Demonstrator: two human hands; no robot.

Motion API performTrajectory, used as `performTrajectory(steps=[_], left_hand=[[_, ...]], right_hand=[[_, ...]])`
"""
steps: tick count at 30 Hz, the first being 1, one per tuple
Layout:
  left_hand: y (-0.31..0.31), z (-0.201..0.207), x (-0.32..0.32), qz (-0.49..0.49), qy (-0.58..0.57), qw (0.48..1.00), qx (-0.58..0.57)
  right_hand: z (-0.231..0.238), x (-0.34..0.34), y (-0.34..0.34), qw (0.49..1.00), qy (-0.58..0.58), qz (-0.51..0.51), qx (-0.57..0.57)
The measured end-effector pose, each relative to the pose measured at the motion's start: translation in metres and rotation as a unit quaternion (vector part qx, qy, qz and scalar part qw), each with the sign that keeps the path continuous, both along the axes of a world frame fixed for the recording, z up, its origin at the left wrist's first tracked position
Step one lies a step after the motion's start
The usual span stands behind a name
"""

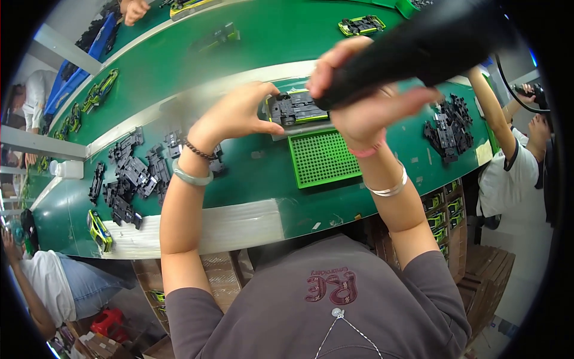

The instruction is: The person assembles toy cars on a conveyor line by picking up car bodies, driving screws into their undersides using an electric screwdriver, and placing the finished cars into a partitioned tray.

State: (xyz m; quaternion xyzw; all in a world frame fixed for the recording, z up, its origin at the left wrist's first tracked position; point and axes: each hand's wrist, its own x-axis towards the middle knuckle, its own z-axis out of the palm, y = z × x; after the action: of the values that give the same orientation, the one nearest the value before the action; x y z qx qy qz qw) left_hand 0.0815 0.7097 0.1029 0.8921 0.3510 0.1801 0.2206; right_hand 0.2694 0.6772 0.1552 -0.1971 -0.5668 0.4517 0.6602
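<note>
A toy car lies upside down in a fixture on the green bench, its black chassis facing up inside a yellow-green body. My left hand grips its left end between thumb and fingers. My right hand is closed round the lower part of a black electric screwdriver, which slants over the car's right end. The screwdriver's upper part is blurred, and its tip is hidden. Just in front of the car sits a green tray with rows of small holes.
Loose black chassis are heaped at left, with another pile at right. A yellow-green car body lies by white foam at the front edge. Another upturned car lies beyond. Co-workers stand on both sides; one person's hand shows across the bench.
</note>
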Motion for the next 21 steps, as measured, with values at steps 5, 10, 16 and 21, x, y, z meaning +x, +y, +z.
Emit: performTrajectory(steps=[5,10,16,21], left_hand=[[-0.002,0.005,0.004,-0.009,-0.052,0.999,-0.008],[-0.004,0.007,-0.001,-0.004,-0.039,0.998,-0.039],[-0.001,0.002,-0.003,-0.003,-0.034,0.998,-0.046],[0.002,0.005,0.001,-0.018,-0.044,0.998,-0.028]], right_hand=[[-0.014,-0.036,0.024,0.998,-0.049,0.012,-0.029],[-0.031,-0.043,0.028,0.996,-0.068,0.026,-0.043],[-0.037,-0.046,0.026,0.995,-0.089,0.021,-0.050],[-0.030,-0.037,0.025,0.996,-0.089,-0.001,-0.030]])
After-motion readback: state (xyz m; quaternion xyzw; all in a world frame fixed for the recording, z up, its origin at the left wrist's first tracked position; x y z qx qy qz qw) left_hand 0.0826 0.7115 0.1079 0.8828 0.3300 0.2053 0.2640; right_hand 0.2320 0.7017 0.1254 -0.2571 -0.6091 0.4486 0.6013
